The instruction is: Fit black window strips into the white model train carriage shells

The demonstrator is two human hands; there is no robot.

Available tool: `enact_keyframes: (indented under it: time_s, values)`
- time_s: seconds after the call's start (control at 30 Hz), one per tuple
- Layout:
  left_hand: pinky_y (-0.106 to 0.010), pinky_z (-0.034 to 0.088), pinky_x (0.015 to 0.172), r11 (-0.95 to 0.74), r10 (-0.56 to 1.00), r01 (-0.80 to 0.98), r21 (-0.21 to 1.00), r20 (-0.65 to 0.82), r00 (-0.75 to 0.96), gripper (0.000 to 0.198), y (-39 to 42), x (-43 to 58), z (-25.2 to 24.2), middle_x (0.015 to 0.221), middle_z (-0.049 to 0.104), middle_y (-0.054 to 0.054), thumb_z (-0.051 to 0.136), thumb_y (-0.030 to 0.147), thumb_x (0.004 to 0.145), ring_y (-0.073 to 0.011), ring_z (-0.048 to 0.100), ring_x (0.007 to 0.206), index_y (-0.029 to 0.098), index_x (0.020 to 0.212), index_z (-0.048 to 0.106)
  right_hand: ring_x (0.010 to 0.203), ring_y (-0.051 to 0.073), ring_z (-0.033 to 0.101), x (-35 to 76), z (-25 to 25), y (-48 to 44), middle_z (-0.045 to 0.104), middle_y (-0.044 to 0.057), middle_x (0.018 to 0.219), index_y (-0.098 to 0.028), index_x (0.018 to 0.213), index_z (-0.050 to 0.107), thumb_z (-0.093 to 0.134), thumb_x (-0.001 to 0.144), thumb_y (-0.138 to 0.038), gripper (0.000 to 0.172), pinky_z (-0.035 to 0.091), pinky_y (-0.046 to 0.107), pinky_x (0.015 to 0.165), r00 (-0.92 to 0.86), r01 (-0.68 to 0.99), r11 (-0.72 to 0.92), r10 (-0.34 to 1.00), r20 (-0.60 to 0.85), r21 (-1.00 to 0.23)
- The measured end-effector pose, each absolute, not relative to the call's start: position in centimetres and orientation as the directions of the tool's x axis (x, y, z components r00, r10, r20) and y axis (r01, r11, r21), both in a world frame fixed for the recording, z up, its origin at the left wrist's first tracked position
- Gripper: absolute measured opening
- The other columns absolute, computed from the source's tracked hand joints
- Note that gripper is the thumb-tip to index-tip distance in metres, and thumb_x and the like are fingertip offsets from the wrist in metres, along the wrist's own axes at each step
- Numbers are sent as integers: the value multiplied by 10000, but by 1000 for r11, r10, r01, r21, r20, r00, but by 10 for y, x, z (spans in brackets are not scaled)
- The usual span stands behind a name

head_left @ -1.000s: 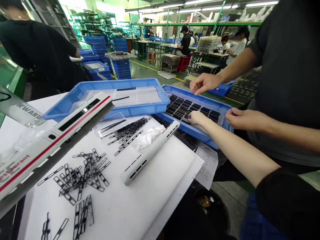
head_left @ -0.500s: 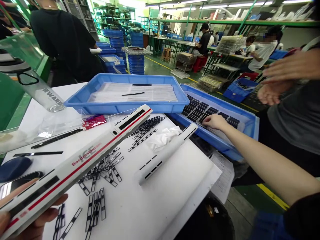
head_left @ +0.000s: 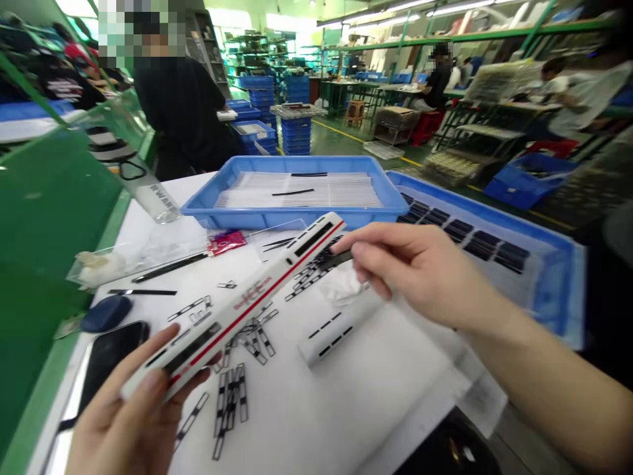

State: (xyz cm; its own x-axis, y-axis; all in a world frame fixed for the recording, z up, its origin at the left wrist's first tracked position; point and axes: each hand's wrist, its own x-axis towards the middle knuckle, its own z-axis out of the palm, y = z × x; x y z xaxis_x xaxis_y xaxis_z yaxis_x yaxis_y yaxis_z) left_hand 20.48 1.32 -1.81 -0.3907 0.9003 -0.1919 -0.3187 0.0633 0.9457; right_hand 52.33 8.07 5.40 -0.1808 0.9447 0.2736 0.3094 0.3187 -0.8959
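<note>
My left hand point(head_left: 133, 409) is closed around the near end of a white model train car shell point(head_left: 264, 290) with a red stripe and ICE lettering, held tilted above the table. Between the thumb and fingers of my right hand point(head_left: 420, 270) is a small dark strip point(head_left: 337, 259), close to the shell's far end. A second white roof-like shell point(head_left: 329, 336) lies on the table, partly hidden by my right hand. Black window-frame strips point(head_left: 230, 399) are scattered below the car shell. A crumpled white cloth point(head_left: 341, 288) lies under my right hand.
A blue tray point(head_left: 297, 218) of pale strips stands at the back. Rows of dark pieces lie in another blue tray point(head_left: 573, 290) to the right. A phone point(head_left: 111, 356), a dark blue oval object point(head_left: 106, 313) and a bottle point(head_left: 158, 198) are on the left. A person point(head_left: 180, 105) stands beyond.
My right hand has come from the right tray to the car shell's far end, now with a dark strip in its fingers. The view has swung right to left, showing more of the left side.
</note>
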Motion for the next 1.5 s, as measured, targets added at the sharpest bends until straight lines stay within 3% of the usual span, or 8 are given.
enact_keyframes:
  time_s: [0.2,0.43,0.87,1.07,1.17,1.3,1.43,1.5]
  values:
    - [-353,703,874,8,946,-343,939,-118,-302,317,9,218,-15,1188,818,-113,850,379,877,-278,800,1033,229,1153,808,549,82,621,445,38,67,753,-34,777,-312,1178,764,726,982,-260,206,539,162,490,-338,38,260,912,233,-965]
    - [-459,679,913,108,929,-394,913,-233,-286,335,6,219,-13,1033,829,-97,882,324,804,-313,804,967,232,1119,815,584,90,732,438,12,63,799,-31,761,-272,920,811,883,858,-209,114,581,82,469,-304,-160,102,941,148,-982]
    - [-322,669,768,90,928,-404,911,-224,-299,348,9,226,-20,973,836,-82,908,358,752,-262,809,829,239,1071,837,727,141,768,437,6,58,797,-1,820,-276,925,820,824,870,-125,161,621,160,549,-299,-110,144,939,171,-983]
    - [-284,681,717,12,937,-423,906,-158,-311,310,10,222,-24,959,837,-80,906,341,772,-237,808,779,236,1057,847,626,67,647,456,6,82,702,-46,748,-351,837,829,921,809,-258,133,560,121,527,-270,-358,-61,962,41,-932]
    - [-289,684,721,3,956,-429,903,-128,-263,298,9,218,-27,921,833,-74,894,330,799,-237,813,764,236,1076,840,955,137,763,470,12,96,767,-34,931,-376,800,812,897,851,-393,101,642,185,689,-91,-476,-72,995,-33,-876]
    - [-295,688,746,-11,962,-423,906,-107,-253,275,9,215,-28,970,842,-87,869,307,831,-243,821,795,228,1092,837,1362,253,657,479,15,104,744,-54,1327,-370,852,798,631,1061,-392,269,661,366,982,1,-431,-5,1000,-6,-902]
    - [-266,678,761,-7,966,-433,901,-105,-234,236,9,216,-25,971,843,-63,857,296,850,-225,818,819,253,1082,845,874,182,792,470,6,98,775,11,966,-320,936,749,742,991,-365,72,688,243,675,-75,-368,-69,996,-44,-927]
    - [-258,671,767,-10,968,-427,904,-98,-230,232,9,216,-25,943,838,-56,854,301,855,-207,807,796,260,1083,847,630,152,746,462,0,91,729,-12,804,-321,1124,693,782,961,-358,189,592,187,447,-178,-282,-89,983,-39,-955]
